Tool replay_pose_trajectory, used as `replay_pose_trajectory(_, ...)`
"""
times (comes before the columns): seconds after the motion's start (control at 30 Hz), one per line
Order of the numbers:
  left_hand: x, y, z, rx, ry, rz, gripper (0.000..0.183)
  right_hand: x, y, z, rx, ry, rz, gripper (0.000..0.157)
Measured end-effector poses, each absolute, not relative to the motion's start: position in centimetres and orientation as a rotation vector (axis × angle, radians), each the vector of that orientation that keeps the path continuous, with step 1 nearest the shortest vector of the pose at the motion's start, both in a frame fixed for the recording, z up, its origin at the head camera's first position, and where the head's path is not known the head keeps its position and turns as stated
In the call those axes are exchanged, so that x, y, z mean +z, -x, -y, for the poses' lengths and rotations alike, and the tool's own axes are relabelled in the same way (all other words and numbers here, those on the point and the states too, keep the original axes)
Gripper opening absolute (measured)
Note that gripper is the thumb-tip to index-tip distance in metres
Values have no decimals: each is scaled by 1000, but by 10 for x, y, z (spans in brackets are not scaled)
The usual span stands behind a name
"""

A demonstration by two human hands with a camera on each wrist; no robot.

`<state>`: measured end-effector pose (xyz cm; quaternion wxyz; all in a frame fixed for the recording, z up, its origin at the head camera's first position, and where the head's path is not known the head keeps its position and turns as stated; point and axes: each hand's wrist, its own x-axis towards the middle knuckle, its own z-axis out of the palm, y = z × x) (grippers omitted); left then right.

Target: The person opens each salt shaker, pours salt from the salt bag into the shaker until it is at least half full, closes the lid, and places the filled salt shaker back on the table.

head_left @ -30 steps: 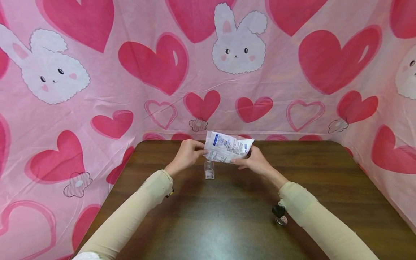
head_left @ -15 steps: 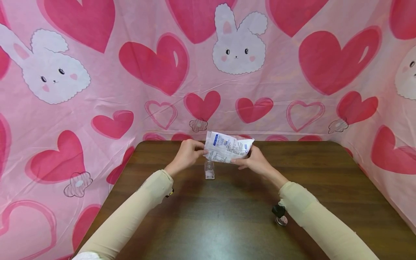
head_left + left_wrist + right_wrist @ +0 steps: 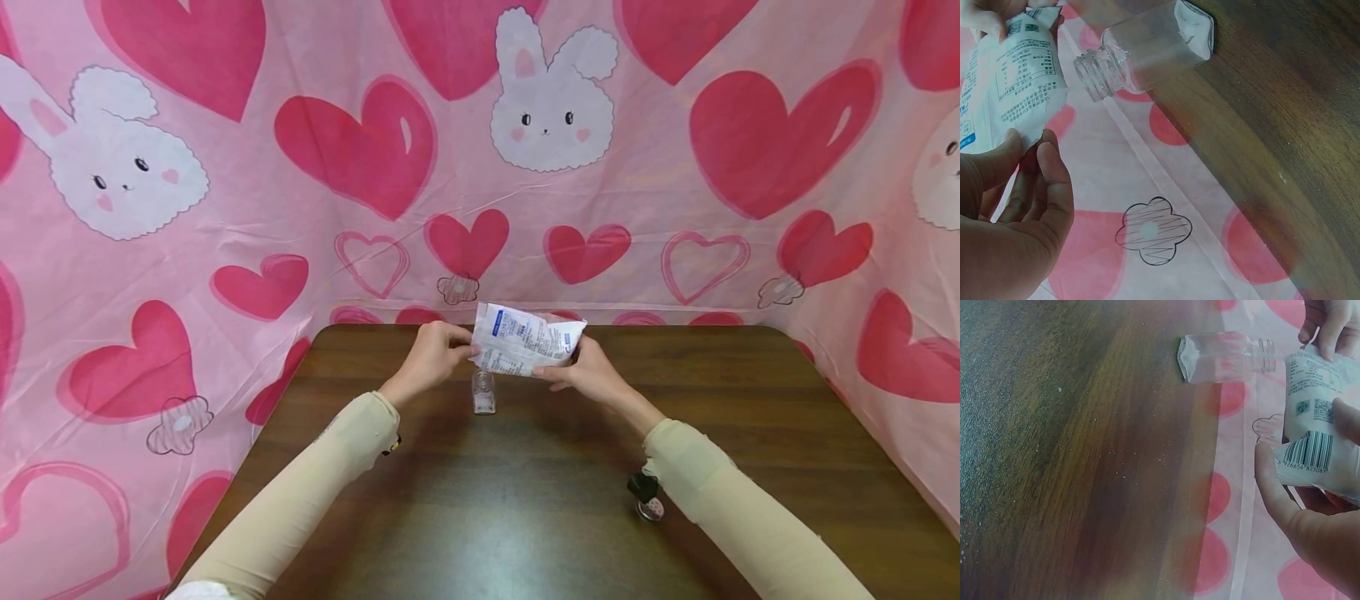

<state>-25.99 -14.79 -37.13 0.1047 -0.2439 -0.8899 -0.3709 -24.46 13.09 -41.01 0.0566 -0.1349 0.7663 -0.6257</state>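
Observation:
Both hands hold a white printed pouch [image 3: 528, 337] up over the far part of the table, tilted with its corner low above a small clear glass bottle [image 3: 483, 393]. Thumb and fingers of my left hand [image 3: 435, 354] pinch the pouch's left corner. My right hand [image 3: 588, 367] grips its fuller right end, where a barcode shows in the right wrist view. The bottle stands uncapped, its threaded neck [image 3: 1092, 75] just beneath the pouch in the head view. A white layer [image 3: 1188, 359] covers the bottle's bottom.
A small round perforated lid [image 3: 651, 509] lies on the brown wooden table [image 3: 480, 500] near the right forearm, beside a black wrist device [image 3: 642, 485]. White specks [image 3: 1160, 459] are scattered on the wood. A pink heart-patterned cloth [image 3: 465, 167] hangs behind the table's far edge.

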Motion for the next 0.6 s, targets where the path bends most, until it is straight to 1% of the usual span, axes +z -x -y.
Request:
replay_pose_trajectory(0.2,-371,260,148,-1093,720,2618,7,-410,244,-132,-1894,404,-2328,58)
replay_pose_trajectory(0.33,-372,260,149,-1082,733,2614,4,-409,244,-131,-1897,393,-2325,58)
replay_pose_trajectory(0.6,-372,260,149,-1102,746,2618,5,-409,243,-130,-1910,390,-2318,56)
